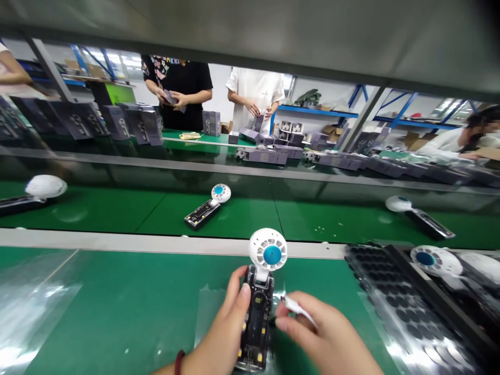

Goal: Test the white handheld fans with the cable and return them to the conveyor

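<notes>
My left hand (230,325) is wrapped around a handheld fan (255,312) with a dark, clear-cased body and a round white head with a blue centre. The fan is held head-up over the green bench, its thumb side facing my right hand. Between the thumb and fingers of my right hand (316,328) is a white cable (299,308). Its plug end points at the side of the fan body, seemingly a small gap away. A dark bit by the right thumb is too blurred to name.
Several similar fans (203,213) lie along the green conveyor (156,208) ahead. To my right are a sheet of black round stickers (402,302) and a dark tray with fans (437,260). Beyond stand grey boxes (142,125) and people handling boxes. A shelf edge (250,41) hangs overhead.
</notes>
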